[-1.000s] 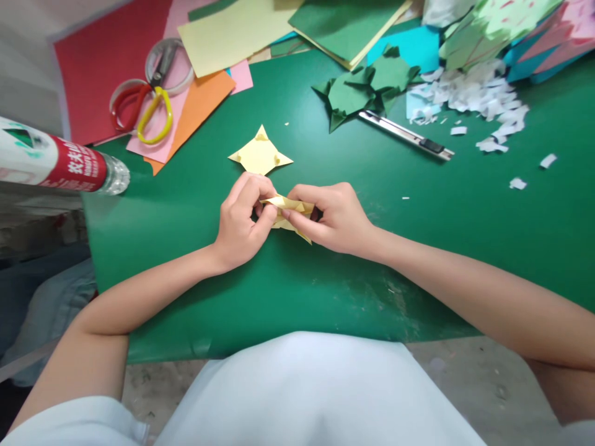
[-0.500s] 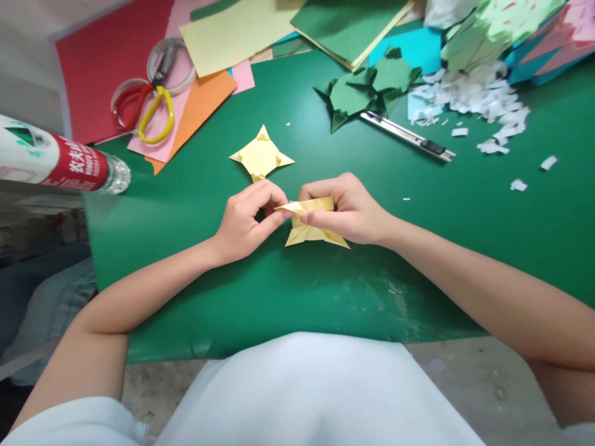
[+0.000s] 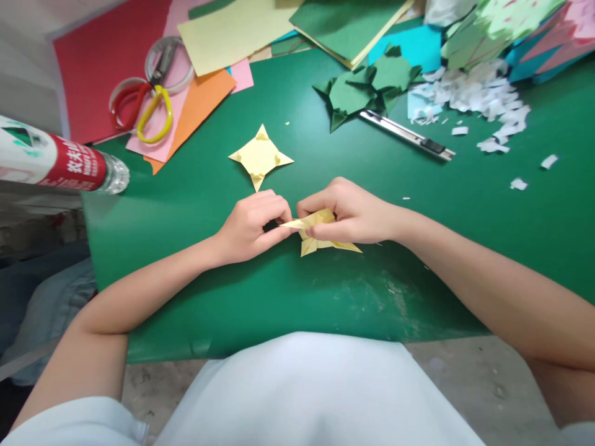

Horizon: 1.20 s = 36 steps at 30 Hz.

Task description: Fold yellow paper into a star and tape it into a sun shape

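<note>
Between my hands is a yellow folded paper (image 3: 308, 245) with pointed corners, held just over the green table (image 3: 279, 303). My left hand (image 3: 253, 226) pinches its left tip between thumb and fingers. My right hand (image 3: 356, 214) grips the body of the same paper, thumb in front and fingers behind, hiding part of it. A finished-looking yellow paper star (image 3: 260, 156) with four points and small curled folds lies flat on the table, just beyond my left hand.
Scissors (image 3: 155, 114) with red and yellow handles rest on coloured paper sheets at the back left, near a plastic bottle (image 3: 79, 162). A box cutter (image 3: 409, 136) lies beside green folded paper stars (image 3: 351, 93). White paper scraps (image 3: 493, 93) are scattered at the back right.
Both hands have shifted slightly right and toward me with the yellow folded paper, which has turned a little. The near point of the yellow star on the table is now uncovered.
</note>
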Each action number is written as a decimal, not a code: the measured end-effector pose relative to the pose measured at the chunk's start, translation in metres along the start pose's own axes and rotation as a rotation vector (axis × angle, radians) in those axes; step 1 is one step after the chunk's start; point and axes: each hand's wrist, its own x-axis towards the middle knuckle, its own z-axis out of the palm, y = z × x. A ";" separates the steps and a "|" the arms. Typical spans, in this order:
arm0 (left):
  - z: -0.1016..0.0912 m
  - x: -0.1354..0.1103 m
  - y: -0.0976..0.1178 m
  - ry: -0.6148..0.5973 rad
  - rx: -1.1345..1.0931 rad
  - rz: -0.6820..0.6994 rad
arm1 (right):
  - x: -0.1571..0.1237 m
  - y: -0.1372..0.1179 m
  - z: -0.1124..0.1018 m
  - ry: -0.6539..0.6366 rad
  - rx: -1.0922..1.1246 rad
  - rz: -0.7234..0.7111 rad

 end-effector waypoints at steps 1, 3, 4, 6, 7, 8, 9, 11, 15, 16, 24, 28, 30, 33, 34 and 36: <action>0.000 0.000 0.000 0.008 0.001 0.012 | 0.000 0.000 0.000 0.000 -0.017 0.003; 0.000 -0.001 0.000 0.022 0.009 0.019 | -0.001 0.000 0.001 0.006 -0.043 0.006; 0.000 -0.001 0.000 0.025 0.014 0.014 | -0.001 0.000 0.001 0.006 -0.050 0.010; 0.000 -0.001 0.000 0.025 0.024 -0.002 | -0.002 0.000 0.001 0.003 -0.053 0.018; 0.000 -0.001 0.000 0.024 0.028 -0.010 | -0.002 0.000 0.000 -0.002 -0.052 0.022; 0.000 -0.001 0.000 0.024 0.030 -0.016 | -0.003 0.000 0.000 -0.008 -0.051 0.024; 0.000 -0.001 0.000 0.024 0.030 -0.020 | -0.003 0.000 -0.001 -0.015 -0.050 0.025; -0.001 0.000 0.000 0.018 0.029 -0.018 | -0.003 0.001 -0.002 -0.034 -0.050 0.019; -0.001 0.001 0.000 -0.002 0.015 -0.005 | -0.003 0.003 -0.004 -0.070 -0.052 0.000; -0.002 0.001 -0.001 -0.008 0.012 -0.003 | -0.003 0.003 -0.004 -0.076 -0.053 -0.003; -0.003 0.002 -0.001 -0.041 -0.009 0.001 | -0.002 0.004 -0.003 -0.053 -0.078 -0.002; -0.002 0.002 0.000 -0.028 0.013 -0.001 | -0.003 0.003 -0.001 -0.011 -0.092 -0.003; -0.002 0.002 0.001 -0.011 0.021 0.005 | -0.002 0.003 0.000 0.003 -0.099 -0.007; -0.002 0.002 0.002 0.009 0.021 0.011 | -0.002 0.002 0.001 0.012 -0.112 -0.007; -0.002 0.002 0.001 0.010 0.023 0.010 | -0.002 0.002 0.001 0.014 -0.117 -0.004; -0.002 0.002 0.001 0.007 0.033 0.005 | -0.001 0.003 0.001 0.016 -0.124 -0.001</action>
